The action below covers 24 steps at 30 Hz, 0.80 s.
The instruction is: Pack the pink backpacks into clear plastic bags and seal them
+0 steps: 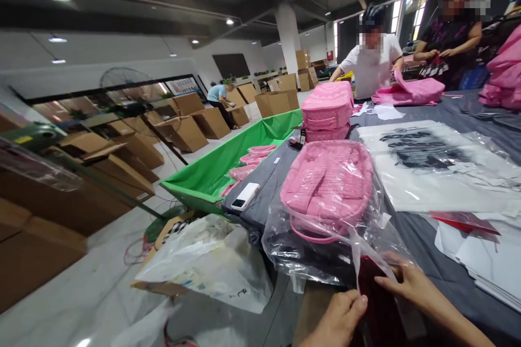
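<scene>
A pink quilted backpack (328,184) lies on the grey table inside a clear plastic bag (309,249). At the bag's open near end, my left hand (337,317) and my right hand (407,282) both pinch the plastic edge around a dark red card (376,295). The left thumb presses against the card's left side, and the right fingers lie over its top.
Stacked pink backpacks (328,111) stand further back. A stack of printed plastic bags (431,165), red cards (464,222) and white paper (488,260) lie to the right. A white phone (245,196) rests at the table's left edge beside a green bin (228,165). Two people work at the far end.
</scene>
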{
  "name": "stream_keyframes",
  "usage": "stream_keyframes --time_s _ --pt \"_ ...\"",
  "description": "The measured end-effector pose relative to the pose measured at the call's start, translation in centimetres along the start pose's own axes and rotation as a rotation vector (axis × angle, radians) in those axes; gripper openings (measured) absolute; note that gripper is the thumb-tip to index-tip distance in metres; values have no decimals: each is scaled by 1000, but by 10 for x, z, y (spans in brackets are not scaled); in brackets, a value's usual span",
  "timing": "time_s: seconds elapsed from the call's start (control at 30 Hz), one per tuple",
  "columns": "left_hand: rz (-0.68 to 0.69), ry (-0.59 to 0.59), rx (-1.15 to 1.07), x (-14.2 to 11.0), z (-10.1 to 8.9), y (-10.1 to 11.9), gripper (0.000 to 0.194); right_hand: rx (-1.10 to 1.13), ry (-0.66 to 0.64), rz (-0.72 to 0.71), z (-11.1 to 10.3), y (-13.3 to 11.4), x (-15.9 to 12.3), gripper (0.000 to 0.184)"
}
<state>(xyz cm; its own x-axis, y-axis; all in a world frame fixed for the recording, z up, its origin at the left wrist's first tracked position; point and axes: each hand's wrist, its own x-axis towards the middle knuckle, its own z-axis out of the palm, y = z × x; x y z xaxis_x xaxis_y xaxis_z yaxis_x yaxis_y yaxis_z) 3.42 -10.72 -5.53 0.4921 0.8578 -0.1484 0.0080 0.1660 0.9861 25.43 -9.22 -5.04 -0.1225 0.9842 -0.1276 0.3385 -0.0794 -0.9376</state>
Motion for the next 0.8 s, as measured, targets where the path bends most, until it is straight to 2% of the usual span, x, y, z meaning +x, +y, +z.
stream_keyframes --time_s 0.07,0.1,0.17,0.2,0.23,0.27,0.33,0.43,0.5,0.57,0.6,0.73,0.8 --pt "57 -64 224 0 -16 12 48 2 -10 -5 5 3 -9 60" --pt "126 -46 364 2 -23 18 42 -21 18 -4 7 4 -11 62" --pt "343 31 728 10 -34 24 37 -76 115 -14 10 8 -12 69" --pt "485 40 926 15 -38 25 43 -92 163 -21 10 10 -11 73" --pt "632 3 1101 23 -41 26 49 -100 196 -24 10 12 -9 77" --pt "766 -83 1231 30 -42 26 51 -101 209 -30 9 14 -7 79" --pt "943 -320 1331 47 -42 30 46 -96 206 -35 9 16 -4 81" --pt "997 -615 1339 68 -34 46 34 -91 257 -31 10 22 -7 80" --pt "1007 -793 1399 76 -27 61 34 -105 292 -27 13 29 -16 77" --pt "1054 -915 1446 81 -21 72 32 -136 304 -29 16 35 -27 72" --pt "1083 -945 1451 83 -18 76 30 -152 321 -26 17 38 -32 69" --pt "1138 -946 1447 87 -12 85 25 -235 448 -5 19 38 -49 52" --pt "1145 -1000 1469 90 -10 88 25 -323 542 -53 21 37 -55 49"
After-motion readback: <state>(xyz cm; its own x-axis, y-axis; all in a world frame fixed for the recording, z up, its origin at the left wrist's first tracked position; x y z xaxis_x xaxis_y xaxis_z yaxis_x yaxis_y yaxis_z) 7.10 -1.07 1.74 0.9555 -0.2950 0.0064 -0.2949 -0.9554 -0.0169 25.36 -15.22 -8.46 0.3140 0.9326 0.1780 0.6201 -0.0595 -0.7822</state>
